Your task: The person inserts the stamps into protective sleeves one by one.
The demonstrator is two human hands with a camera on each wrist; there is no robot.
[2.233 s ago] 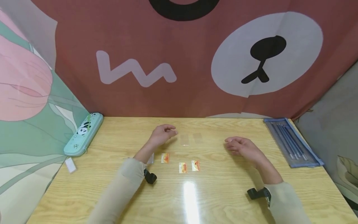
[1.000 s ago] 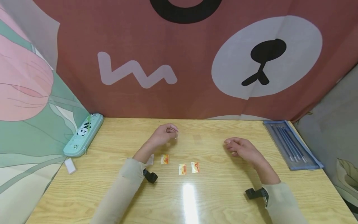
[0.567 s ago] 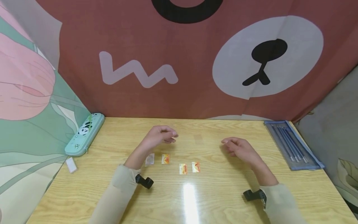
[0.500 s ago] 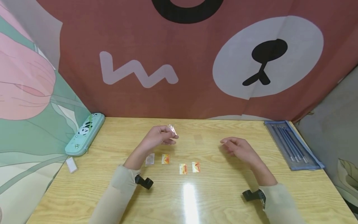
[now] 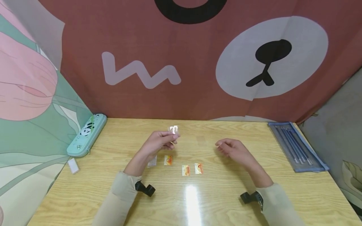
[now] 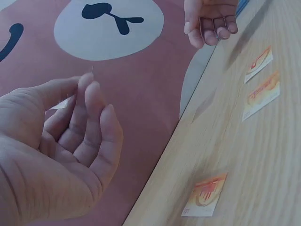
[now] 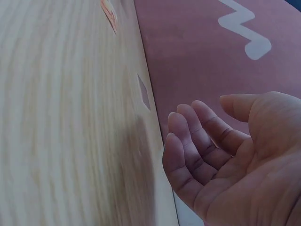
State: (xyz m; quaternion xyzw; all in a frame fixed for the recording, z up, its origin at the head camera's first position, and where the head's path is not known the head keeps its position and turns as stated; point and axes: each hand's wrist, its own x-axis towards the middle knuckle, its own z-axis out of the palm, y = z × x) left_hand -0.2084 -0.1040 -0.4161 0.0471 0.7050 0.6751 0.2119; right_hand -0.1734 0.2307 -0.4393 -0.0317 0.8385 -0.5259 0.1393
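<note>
My left hand (image 5: 162, 141) pinches a small clear plastic sleeve (image 5: 173, 129) between thumb and fingertips, raised above the table, with bright glare on it. In the left wrist view only thin bits of the sleeve show. My right hand (image 5: 233, 150) hovers to the right, fingers loosely curled and holding nothing. Another clear sleeve (image 5: 202, 140) lies flat on the table between the hands. Nearer me lie small orange-and-white cards: one (image 5: 168, 160) below the left hand, and two side by side (image 5: 185, 170). Beside the left wrist is a whitish clear-edged piece (image 5: 152, 161), partly covered by the arm.
A mint panda pencil case (image 5: 87, 135) lies at the table's left edge, with a white eraser-like block (image 5: 73, 165) near it. A blue mesh pouch of pencils (image 5: 297, 147) lies at the right. A printed cloth (image 5: 195, 103) hangs along the back edge.
The left hand has picked the left one of two clear sleeves off the table and turned it upright, drawing slightly toward me. The right hand has shifted a little left.
</note>
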